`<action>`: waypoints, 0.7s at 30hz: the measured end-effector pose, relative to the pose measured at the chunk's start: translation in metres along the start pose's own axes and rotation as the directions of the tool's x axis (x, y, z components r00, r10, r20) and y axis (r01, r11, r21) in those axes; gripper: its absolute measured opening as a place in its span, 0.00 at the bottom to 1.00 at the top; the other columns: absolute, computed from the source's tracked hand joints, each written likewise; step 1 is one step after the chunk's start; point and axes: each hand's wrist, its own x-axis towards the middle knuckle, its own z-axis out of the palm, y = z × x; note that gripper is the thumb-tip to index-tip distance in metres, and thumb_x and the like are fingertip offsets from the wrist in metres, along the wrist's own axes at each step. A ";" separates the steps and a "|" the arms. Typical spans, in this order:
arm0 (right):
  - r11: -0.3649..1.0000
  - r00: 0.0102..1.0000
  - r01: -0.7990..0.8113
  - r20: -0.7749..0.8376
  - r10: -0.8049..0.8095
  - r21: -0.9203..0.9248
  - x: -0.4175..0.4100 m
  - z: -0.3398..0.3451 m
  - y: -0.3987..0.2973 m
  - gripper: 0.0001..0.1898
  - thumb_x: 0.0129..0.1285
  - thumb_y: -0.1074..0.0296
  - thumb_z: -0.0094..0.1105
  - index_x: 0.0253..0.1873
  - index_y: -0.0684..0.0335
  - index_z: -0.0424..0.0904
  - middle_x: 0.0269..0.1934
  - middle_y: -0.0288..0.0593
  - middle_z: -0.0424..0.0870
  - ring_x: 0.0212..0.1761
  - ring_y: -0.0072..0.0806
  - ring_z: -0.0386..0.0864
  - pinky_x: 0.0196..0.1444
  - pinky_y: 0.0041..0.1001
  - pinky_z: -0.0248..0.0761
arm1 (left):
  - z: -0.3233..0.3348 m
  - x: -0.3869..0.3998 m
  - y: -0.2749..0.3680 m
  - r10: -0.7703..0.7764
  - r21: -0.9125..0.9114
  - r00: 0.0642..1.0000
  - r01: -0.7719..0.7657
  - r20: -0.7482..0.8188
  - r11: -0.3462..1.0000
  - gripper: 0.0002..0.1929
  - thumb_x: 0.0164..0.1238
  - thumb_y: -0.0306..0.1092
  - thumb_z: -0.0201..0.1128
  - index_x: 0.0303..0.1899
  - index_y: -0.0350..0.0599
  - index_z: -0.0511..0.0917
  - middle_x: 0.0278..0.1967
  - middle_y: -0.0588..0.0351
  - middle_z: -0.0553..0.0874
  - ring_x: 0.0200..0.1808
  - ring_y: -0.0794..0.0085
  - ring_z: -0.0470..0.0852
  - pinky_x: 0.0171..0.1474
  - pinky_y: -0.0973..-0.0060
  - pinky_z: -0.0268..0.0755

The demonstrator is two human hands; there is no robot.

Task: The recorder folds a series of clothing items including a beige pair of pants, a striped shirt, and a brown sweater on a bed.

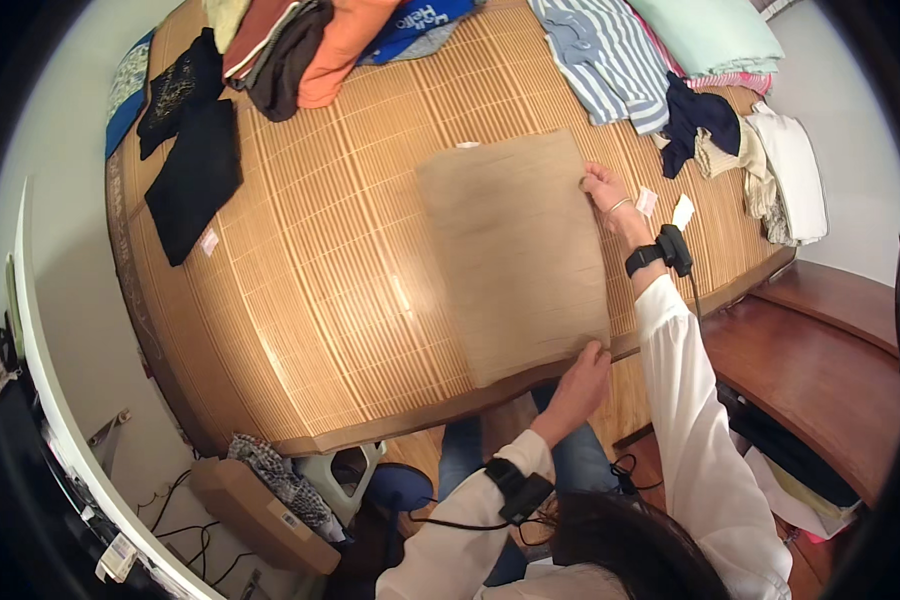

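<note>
A tan folded cloth [521,255] lies flat over the right part of a bamboo mat [345,247]. Its left edge is blurred, and what kind of textile it is cannot be told. My left hand [579,386] grips the near right corner, close to the mat's front edge. Farther off, my right hand [607,191] pinches the far right part of the same side between thumb and fingers. Black bands with small devices sit on both wrists.
Piled garments [307,52] lie at the back, black garments [195,180] at the left. A striped garment [607,67], navy cloth [690,120] and white folded cloth [791,172] are at the right. A wooden cabinet [810,360] adjoins the mat. Below stand a cardboard box [262,517] and a stool [345,472].
</note>
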 end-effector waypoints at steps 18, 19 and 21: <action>0.808 0.984 -0.061 -0.169 -0.048 -0.586 -0.120 0.004 0.074 0.26 0.53 0.49 0.65 0.42 0.71 0.77 0.35 0.61 0.81 0.38 0.50 0.80 0.40 0.37 0.72 | -0.124 0.021 -0.120 -0.614 -0.553 0.754 0.416 -0.234 0.722 0.26 0.57 0.30 0.69 0.55 0.33 0.69 0.47 0.49 0.82 0.46 0.70 0.80 0.50 0.75 0.73; 0.809 0.983 -0.066 -0.179 -0.049 -0.584 -0.120 0.002 0.073 0.26 0.53 0.49 0.65 0.42 0.71 0.77 0.35 0.61 0.81 0.38 0.50 0.80 0.40 0.37 0.72 | -0.127 0.021 -0.119 -0.609 -0.550 0.760 0.416 -0.227 0.724 0.26 0.57 0.30 0.69 0.55 0.33 0.69 0.47 0.49 0.82 0.46 0.70 0.80 0.50 0.75 0.73; 0.804 0.990 0.020 -0.098 -0.097 -0.594 -0.115 -0.007 0.076 0.24 0.54 0.51 0.65 0.40 0.72 0.77 0.34 0.60 0.81 0.37 0.48 0.81 0.39 0.37 0.72 | -0.130 0.026 -0.118 -0.670 -0.522 0.715 0.501 -0.200 0.690 0.25 0.58 0.31 0.69 0.54 0.34 0.70 0.47 0.50 0.82 0.47 0.69 0.80 0.50 0.75 0.73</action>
